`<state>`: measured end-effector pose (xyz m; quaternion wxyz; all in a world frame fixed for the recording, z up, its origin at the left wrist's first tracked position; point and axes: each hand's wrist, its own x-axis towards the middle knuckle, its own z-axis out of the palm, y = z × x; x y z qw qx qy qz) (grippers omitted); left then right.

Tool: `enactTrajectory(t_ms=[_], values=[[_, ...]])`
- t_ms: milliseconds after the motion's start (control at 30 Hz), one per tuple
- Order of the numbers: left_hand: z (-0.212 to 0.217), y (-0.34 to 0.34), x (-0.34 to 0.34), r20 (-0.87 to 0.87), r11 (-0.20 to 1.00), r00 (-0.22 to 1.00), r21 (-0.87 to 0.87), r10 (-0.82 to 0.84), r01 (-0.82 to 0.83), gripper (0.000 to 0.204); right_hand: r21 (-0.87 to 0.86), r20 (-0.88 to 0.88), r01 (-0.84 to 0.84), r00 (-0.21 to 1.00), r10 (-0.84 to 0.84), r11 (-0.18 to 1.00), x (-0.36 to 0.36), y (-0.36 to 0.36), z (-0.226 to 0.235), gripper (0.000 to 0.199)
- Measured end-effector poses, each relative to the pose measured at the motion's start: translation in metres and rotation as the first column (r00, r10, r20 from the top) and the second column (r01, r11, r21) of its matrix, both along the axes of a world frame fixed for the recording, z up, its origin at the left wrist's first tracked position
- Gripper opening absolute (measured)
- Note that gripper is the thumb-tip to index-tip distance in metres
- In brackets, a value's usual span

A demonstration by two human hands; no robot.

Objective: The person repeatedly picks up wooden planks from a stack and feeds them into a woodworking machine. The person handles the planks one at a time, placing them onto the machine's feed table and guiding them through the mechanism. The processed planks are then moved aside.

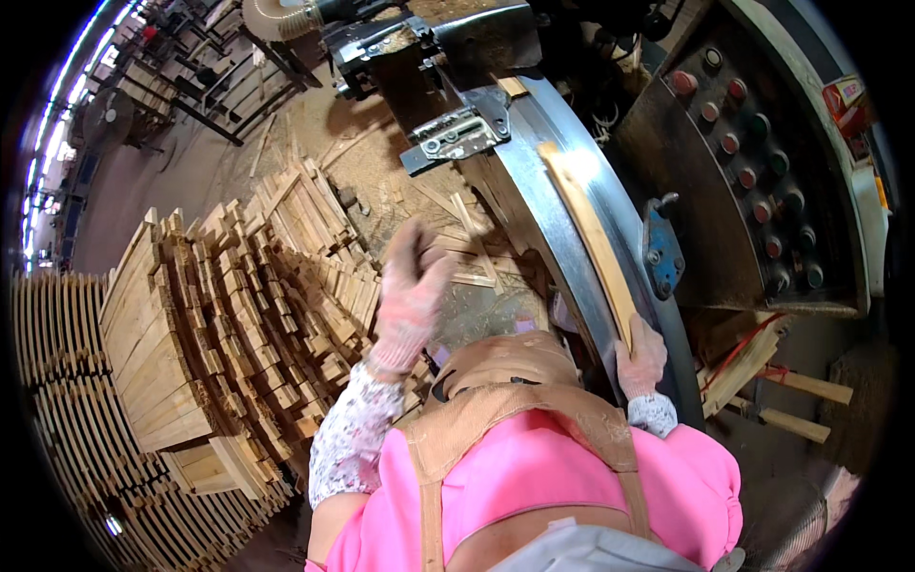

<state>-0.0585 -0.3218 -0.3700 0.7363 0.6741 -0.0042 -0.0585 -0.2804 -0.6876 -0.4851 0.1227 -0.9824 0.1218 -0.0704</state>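
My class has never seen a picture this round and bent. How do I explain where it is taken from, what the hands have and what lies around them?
There is no robot here: a person wears a wide fisheye camera on the head, looking down, so straight edges bend toward the rim. Picture left is the person's left.

The right hand, gloved, grips the near end of a long wooden strip. The strip lies along a shiny metal bed, part of a machine. The left hand, also gloved, is raised and appears empty.

On the left stand piles of cut wood. On the right is a panel of round buttons.
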Motion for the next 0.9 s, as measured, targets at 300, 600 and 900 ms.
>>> enactTrajectory(t_ms=[300, 600, 900], values=[[0.091, 0.142, -0.063, 0.312, 0.827, 0.783, -0.015, 0.538, -0.562, 0.068, 0.098, 0.540, -0.042, 0.841, -0.018, 0.994, 0.272, 0.019, -0.051, 0.051], [0.173, 0.407, -0.131, 0.642, -0.064, 0.171, 0.325, 0.747, -0.944, 0.070, -0.052, 0.278, 0.001, 0.961, 0.014, 0.999, 0.247, 0.027, -0.051, 0.063], [0.058, 0.559, -0.198, -0.210, 0.058, -0.023, 0.371, 0.977, -0.927, 0.069, -0.085, 0.180, 0.089, 0.981, -0.073, 0.992, 0.071, 0.003, -0.037, 0.055]])
